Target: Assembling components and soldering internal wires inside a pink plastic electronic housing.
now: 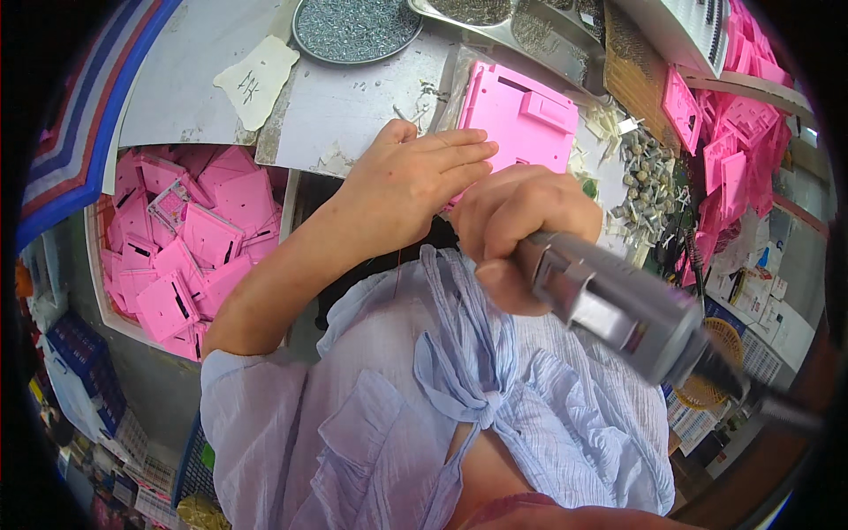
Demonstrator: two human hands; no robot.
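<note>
A pink plastic casing [488,95] with a raised rectangular block lies at the table's near edge. My left hand [402,181] rests on its left side, fingers stretched out over the near left part. In my right hand [530,212] is a grey electric screwdriver [618,305], the fist wrapped round its front end. The tool's body slants back to the lower right, where its dark cable trails off. My right fist covers the casing's near corner, so the screwdriver's tip is hidden.
A round tray [295,37] of small screws and a compartmented metal tray [495,39] stand at the back. Left below the table, a bin [99,287] holds several pink casings [168,305]. Small grey parts [645,181] lie right, near more pink pieces [733,172].
</note>
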